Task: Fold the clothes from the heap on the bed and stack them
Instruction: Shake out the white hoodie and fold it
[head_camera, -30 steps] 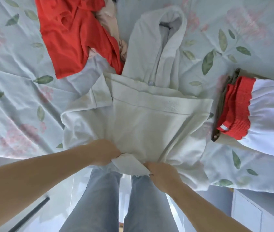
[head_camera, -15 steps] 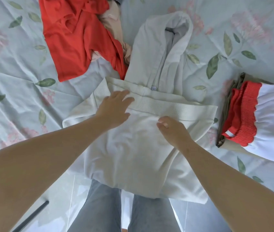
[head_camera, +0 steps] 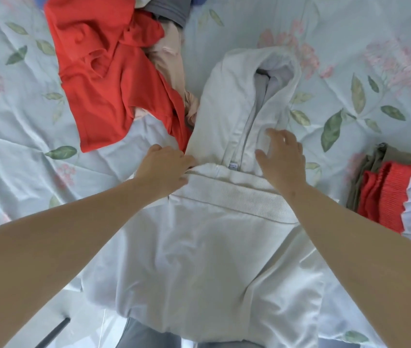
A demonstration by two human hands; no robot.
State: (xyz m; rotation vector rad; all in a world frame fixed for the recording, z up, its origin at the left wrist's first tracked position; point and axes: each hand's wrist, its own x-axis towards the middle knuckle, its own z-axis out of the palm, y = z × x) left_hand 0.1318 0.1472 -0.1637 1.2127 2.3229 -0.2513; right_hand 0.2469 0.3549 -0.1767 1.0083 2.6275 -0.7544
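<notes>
Lying across the near edge of the bed, the white hoodie has its lower half turned up, so the ribbed hem runs just below the hood. The left hand rests on the hem's left corner, fingers bent over the edge; whether they pinch the cloth cannot be told. The right hand is palm down with fingers spread wide and holds nothing, reaching past the hem onto the fabric at the base of the hood. Beyond the left hand lies the heap, with a red garment on top, touching the hood's side. The folded stack sits to the right. Half a second ago both hands lay nearer, on the turned-up panel; they have since slid forward to the hem.
</notes>
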